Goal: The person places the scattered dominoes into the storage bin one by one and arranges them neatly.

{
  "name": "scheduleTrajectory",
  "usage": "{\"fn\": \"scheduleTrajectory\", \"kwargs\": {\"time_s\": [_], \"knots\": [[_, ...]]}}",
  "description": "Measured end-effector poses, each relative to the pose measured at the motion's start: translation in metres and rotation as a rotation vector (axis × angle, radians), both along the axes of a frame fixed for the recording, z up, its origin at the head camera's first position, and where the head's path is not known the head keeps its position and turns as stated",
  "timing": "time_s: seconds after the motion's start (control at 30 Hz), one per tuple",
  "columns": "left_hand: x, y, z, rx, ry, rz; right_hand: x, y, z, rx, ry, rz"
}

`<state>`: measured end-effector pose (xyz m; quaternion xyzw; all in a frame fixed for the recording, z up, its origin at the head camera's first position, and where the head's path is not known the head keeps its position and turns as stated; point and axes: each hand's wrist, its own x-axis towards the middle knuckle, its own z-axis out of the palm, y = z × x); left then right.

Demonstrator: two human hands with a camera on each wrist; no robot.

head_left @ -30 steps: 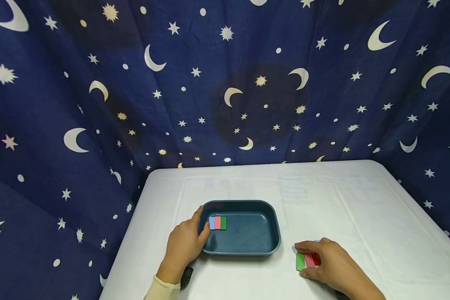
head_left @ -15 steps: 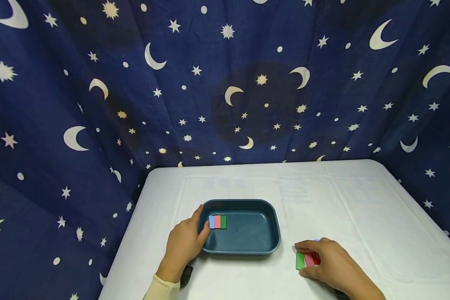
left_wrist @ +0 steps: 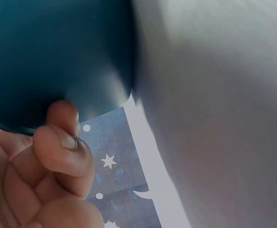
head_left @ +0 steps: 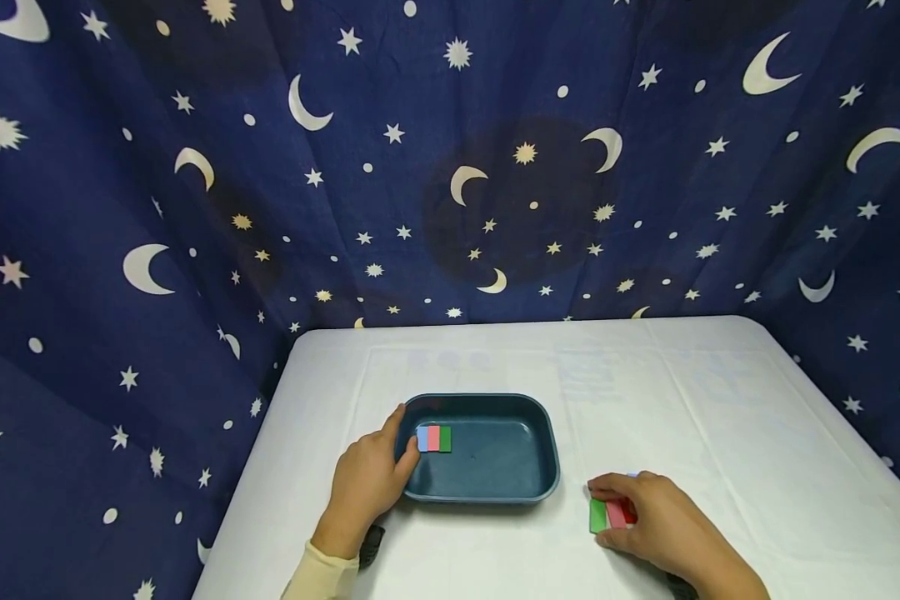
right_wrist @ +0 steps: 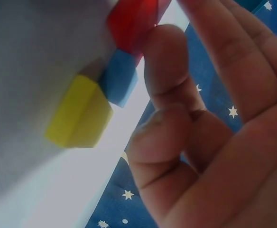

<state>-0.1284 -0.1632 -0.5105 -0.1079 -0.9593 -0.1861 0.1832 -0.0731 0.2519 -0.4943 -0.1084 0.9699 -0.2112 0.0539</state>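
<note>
In the head view a dark teal tray (head_left: 487, 490) holds a row of three small blocks: a blue block (head_left: 422, 438), a pink block (head_left: 433, 438) and a green block (head_left: 445, 439). My left hand (head_left: 371, 475) grips its left rim, the thumb beside the blue block. In the left wrist view, curled fingers lie against the tray's outside. My right hand (head_left: 648, 518) pinches a light green block (head_left: 597, 516) on the table between thumb and fingertips. A pink block (head_left: 616, 514) and a red block (right_wrist: 131, 23) lie beside it, partly under the hand.
Past the right hand's curled fingers, a blue block (right_wrist: 119, 78) and a yellow block (right_wrist: 79, 114) lie on the table. A white cloth (head_left: 495, 358) covers the table. A dark blue curtain (head_left: 390, 200) with moons and stars hangs behind and at both sides.
Everything has shifted slightly upward in the head view, as the camera tilts a little. Both hands, the tray and the blocks keep their places relative to one another.
</note>
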Motion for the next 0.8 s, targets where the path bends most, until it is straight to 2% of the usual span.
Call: {"fn": "scheduleTrajectory", "kwargs": {"time_s": [0.43, 0.8], "knots": [[-0.0019, -0.0027, -0.0019, -0.002, 0.013, -0.003, -0.0005, -0.0047, 0.0024, 0.019, 0.008, 0.018], [-0.0026, -0.0011, -0.0026, -0.004, -0.01, 0.006, -0.0027, -0.006, 0.0052, 0.029, -0.007, 0.041]]}}
